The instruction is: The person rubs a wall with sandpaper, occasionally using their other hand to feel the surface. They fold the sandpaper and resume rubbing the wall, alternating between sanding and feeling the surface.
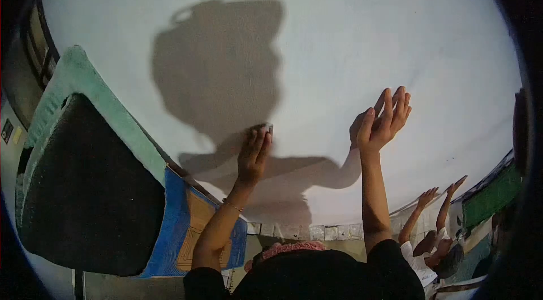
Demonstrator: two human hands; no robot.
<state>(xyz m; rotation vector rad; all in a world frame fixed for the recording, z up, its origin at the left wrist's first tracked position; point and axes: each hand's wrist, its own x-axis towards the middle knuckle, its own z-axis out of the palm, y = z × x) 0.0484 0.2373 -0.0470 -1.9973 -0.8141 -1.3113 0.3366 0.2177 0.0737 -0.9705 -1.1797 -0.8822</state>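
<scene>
A broad white wall fills most of the head view. My left hand, with a thin bracelet at the wrist, presses a small grey-white piece to the wall. Most of that piece is hidden under the fingers, and I cannot tell its kind. Farther right, my right hand is raised at the wall, its fingers spread and holding nothing. A large shadow of a head and arms falls on the wall above and around my left hand.
At left stands a black panel with a pale green edge. Beside it is blue-and-brown cardboard. Light tiles line the wall's bottom. Lower right, another person has both arms raised to the wall, near a green panel.
</scene>
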